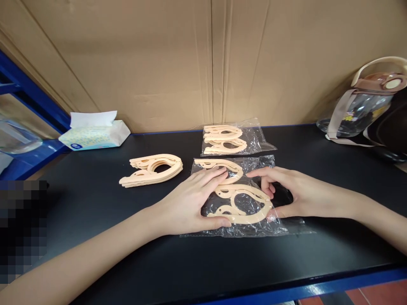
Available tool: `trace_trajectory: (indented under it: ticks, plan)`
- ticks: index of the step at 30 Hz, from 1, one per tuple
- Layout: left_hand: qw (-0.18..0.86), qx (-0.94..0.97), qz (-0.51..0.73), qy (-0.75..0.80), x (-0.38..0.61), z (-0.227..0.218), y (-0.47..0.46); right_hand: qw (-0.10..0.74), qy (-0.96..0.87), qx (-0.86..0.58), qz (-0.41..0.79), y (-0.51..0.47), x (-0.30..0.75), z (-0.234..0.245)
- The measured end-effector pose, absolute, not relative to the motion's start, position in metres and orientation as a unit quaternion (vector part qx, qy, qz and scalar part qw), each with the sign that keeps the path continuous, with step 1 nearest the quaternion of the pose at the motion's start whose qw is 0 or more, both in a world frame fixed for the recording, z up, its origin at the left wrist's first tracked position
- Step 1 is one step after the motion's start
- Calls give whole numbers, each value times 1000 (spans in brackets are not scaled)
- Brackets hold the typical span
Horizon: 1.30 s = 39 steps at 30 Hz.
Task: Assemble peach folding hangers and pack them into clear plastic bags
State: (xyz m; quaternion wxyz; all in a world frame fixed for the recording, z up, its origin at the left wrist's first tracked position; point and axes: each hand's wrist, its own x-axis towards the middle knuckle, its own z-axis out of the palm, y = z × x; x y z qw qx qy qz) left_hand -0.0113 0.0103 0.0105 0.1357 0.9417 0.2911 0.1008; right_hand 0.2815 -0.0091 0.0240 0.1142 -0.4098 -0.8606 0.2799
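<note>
Beige folding hangers (251,218) lie folded inside a clear plastic bag (235,231) in front of me. My left hand (193,197) rests on the left part of this bag, fingers stretched out and thumb along the lower hanger. From the right, my right hand (286,190) touches the bag, index finger and thumb spread apart around the hangers' right side. Behind it lies a second clear bag (259,142) with more folded hangers (224,137). To the left sits a loose stack of folded hangers (152,171), outside any bag.
A tissue pack (95,133) lies at the back left of the black table (190,267). At the back right stands a clear water bottle (365,106) with a strap, beside a dark object. Cardboard (143,63) rises behind, with a blue metal frame (38,101) at left.
</note>
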Motion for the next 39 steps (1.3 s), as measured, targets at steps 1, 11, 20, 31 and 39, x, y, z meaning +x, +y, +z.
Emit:
trace_trajectory:
  ticks: [1, 11, 20, 31, 39]
  plan:
    - [140, 941, 99, 293, -11, 11, 10, 117, -860, -402, 290, -9, 280, 23]
    - [157, 937, 71, 305, -9, 10, 11, 154, -852, -352, 357, -1, 284, 18]
    - [152, 939, 65, 300, -10, 11, 11, 178, -865, -370, 289, 1, 276, 10]
    - [156, 938, 62, 303, -10, 13, 11, 169, -869, -388, 255, 1, 276, 9]
    - [165, 931, 66, 320, -7, 12, 8, 185, -874, -396, 212, 0, 276, 12]
